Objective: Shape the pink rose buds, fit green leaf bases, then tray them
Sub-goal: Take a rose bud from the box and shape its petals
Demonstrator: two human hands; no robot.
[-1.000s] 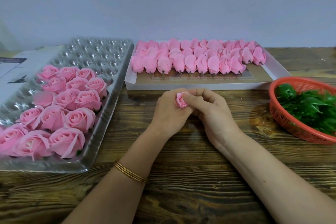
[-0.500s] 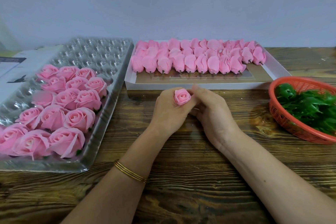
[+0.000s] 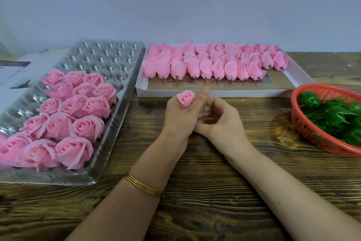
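My left hand grips a small pink rose bud upright in its fist, petals facing up. My right hand sits just to its right with fingers loosely curled, touching the left hand and holding nothing that I can see. Several closed pink buds lie in rows in a white cardboard box behind the hands. Several shaped roses fill the near part of a clear plastic cell tray at the left. An orange basket at the right holds green leaf bases.
Everything stands on a dark wooden table against a pale wall. The far rows of the cell tray hold no roses. A white printed sheet lies under the tray's far left side.
My right hand has drawn back from the bud and off its top. The bud now stands exposed and higher in my left fist.
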